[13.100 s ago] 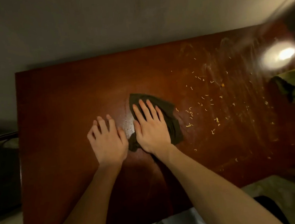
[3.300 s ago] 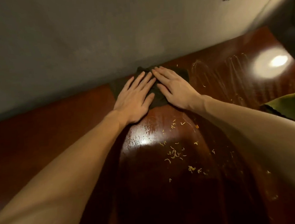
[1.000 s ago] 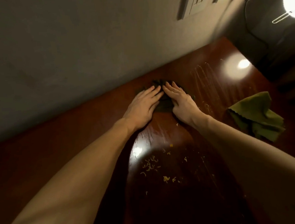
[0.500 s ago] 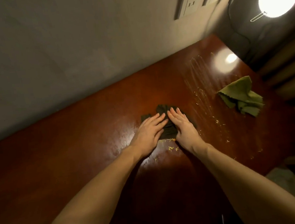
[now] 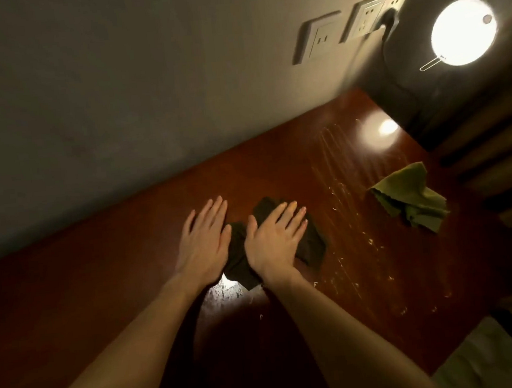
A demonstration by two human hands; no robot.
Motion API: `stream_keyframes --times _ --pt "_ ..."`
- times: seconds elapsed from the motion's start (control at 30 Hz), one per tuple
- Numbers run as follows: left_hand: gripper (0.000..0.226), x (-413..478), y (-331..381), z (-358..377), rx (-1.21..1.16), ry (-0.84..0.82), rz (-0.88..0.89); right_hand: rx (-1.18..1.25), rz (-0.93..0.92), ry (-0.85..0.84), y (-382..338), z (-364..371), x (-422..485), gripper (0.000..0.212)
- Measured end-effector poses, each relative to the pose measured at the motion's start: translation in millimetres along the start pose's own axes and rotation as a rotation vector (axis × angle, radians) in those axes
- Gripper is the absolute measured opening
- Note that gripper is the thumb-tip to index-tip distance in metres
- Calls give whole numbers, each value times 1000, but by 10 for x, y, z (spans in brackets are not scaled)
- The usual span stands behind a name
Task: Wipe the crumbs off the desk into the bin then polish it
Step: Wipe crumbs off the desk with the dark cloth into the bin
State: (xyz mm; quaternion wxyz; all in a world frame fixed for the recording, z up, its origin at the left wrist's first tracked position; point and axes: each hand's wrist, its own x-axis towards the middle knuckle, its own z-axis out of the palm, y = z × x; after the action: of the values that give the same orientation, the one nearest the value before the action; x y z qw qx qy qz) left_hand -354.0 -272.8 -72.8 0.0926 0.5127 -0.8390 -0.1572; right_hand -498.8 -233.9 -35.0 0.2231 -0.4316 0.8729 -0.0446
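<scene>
Centrally, a dark cloth (image 5: 312,244) lay bunched on the desk (image 5: 101,284). Right hand (image 5: 275,238): rested flat on top of that cloth, fingers straight, clasping nothing. Left hand (image 5: 205,244): lay flat on the wood just left of the cloth, fingers straight. Crumbs (image 5: 339,209): lay in thin streaks right of the cloth. Green cloth (image 5: 410,200): sat crumpled further right, well apart.

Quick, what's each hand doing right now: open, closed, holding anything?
Left hand: open, flat on the desk beside the dark cloth.
Right hand: open, fingers straight, pressing down on the dark cloth.
</scene>
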Motion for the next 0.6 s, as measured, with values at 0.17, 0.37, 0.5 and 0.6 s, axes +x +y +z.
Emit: stream_keyframes --times 0.17,0.37,0.5,0.6 --pt "61 34 -85 44 103 17 75 -261 -188 -7 72 -262 995 88" --pt "56 93 -90 72 74 36 44 -288 -240 -1 444 -296 1125 90" --pt "57 86 -12 10 73 15 37 -342 -165 1 695 -108 517 93" --pt "57 63 -26 -17 72 21 37 -347 -142 16 602 -70 529 97"
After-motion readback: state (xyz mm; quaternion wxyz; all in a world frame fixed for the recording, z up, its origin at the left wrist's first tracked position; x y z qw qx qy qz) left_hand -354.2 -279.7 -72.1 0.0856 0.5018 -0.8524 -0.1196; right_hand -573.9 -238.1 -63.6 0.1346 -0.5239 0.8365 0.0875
